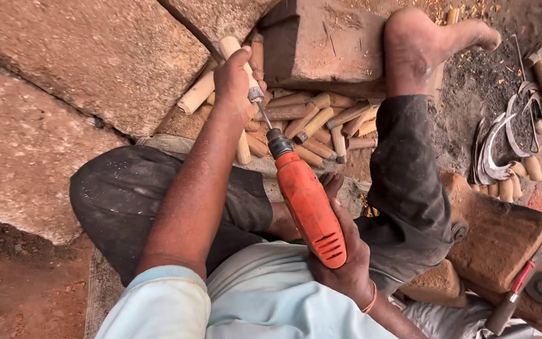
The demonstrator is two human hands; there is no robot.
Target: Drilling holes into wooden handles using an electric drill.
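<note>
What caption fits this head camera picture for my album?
Left hand holds a wooden handle against the bit of an orange drill gripped by the right hand.

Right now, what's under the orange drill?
Under the orange drill lie the person's dark trouser leg and some of the wooden handles. The right hand grips it; whatever lies directly beneath is hidden.

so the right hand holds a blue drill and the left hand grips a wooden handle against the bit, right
Not quite: the drill is orange, not blue, as the head view shows. The rest holds: the right hand holds the drill and the left hand grips a wooden handle against the bit.
</note>
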